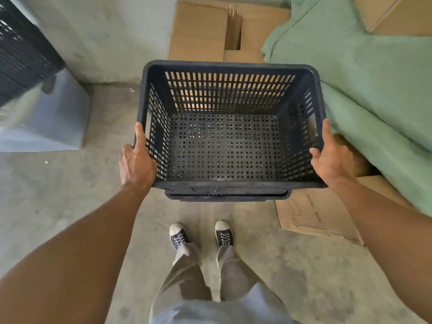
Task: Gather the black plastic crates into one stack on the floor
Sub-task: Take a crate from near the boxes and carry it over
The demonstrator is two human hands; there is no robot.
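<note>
Black crate held upright and empty above the floor, in front of the shoes; left hand clasping its left rim, right hand its right rim, thumbs on top; second crate at far left; cardboard and green cloth beyond

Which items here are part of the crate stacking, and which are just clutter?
Job: crate held by left hand and right hand; crates at upper left.

Clutter: flattened boxes, green cloth, printed cardboard, grey block.
</note>
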